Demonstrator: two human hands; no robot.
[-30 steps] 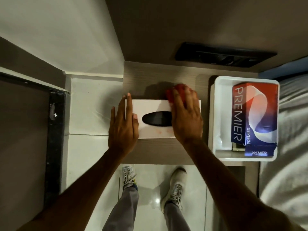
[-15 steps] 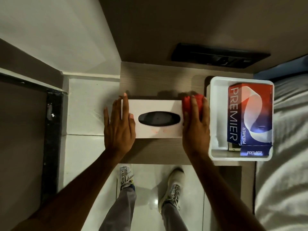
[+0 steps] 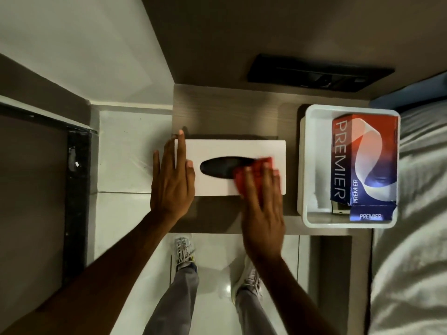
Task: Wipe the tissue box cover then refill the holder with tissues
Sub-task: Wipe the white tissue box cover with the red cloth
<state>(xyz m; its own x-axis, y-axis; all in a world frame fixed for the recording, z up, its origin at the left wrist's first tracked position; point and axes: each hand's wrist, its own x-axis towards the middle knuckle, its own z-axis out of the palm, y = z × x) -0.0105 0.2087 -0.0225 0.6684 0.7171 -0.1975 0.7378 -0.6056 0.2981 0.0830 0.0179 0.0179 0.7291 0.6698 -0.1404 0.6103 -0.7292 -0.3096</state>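
Observation:
A white tissue box cover [image 3: 225, 148] with a dark oval slot lies on the brown bedside table [image 3: 229, 112]. My left hand [image 3: 171, 182] rests flat on its left end, fingers spread. My right hand [image 3: 262, 209] presses a red cloth [image 3: 254, 170] onto the cover's right front part, just right of the slot. To the right, a white holder tray [image 3: 303, 165] contains a red and blue PREMIER tissue box [image 3: 362, 160].
A bed with pale sheets [image 3: 416, 213] borders the table on the right. A dark panel [image 3: 316, 74] is set in the wall behind. White floor tiles [image 3: 130, 146] lie to the left, with my shoes [image 3: 183, 250] below the table's front edge.
My right hand slid the red cloth from the cover's far right end back toward me and slightly left, onto its front right part. My left hand stayed on the left end.

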